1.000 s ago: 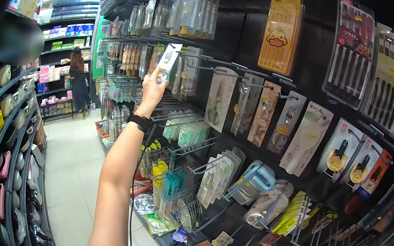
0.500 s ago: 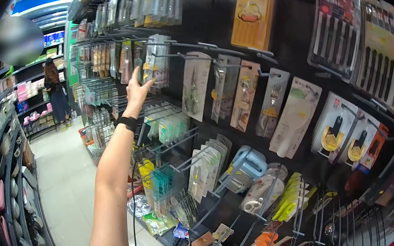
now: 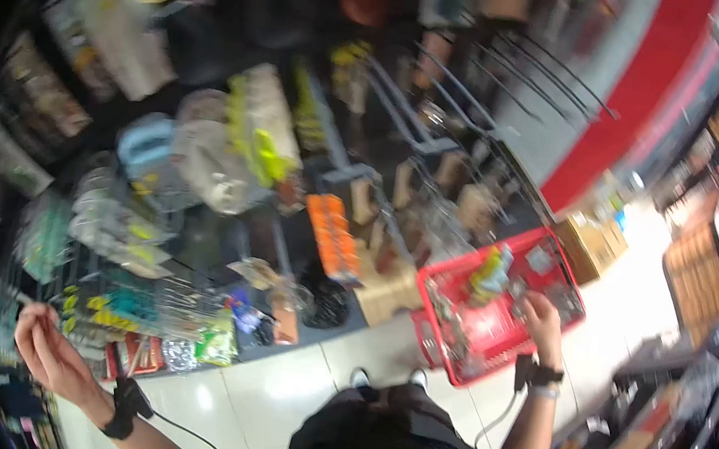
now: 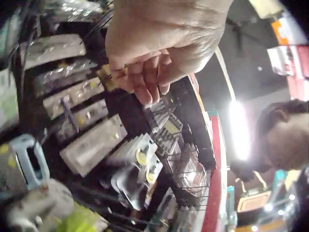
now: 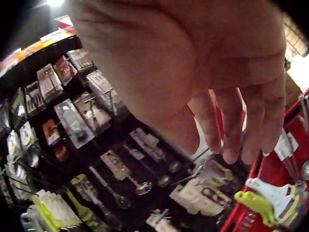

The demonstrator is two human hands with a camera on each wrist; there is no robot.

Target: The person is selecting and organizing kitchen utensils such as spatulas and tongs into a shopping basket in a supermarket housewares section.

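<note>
1. The red basket (image 3: 492, 319) lies below the right hand (image 3: 542, 324), apparently placed within easy reach; contact cannot be told.
2. A yellow-and-white item (image 3: 491, 274) lies inside, kept in by the walls.
3. The right hand's fingers are loosely extended, gripping nothing visible.
4. The left hand (image 3: 56, 357), near the rack, has loosely bent fingers, seemingly empty.
5. Packs (image 4: 94, 145) hang there, probably for display.
</note>
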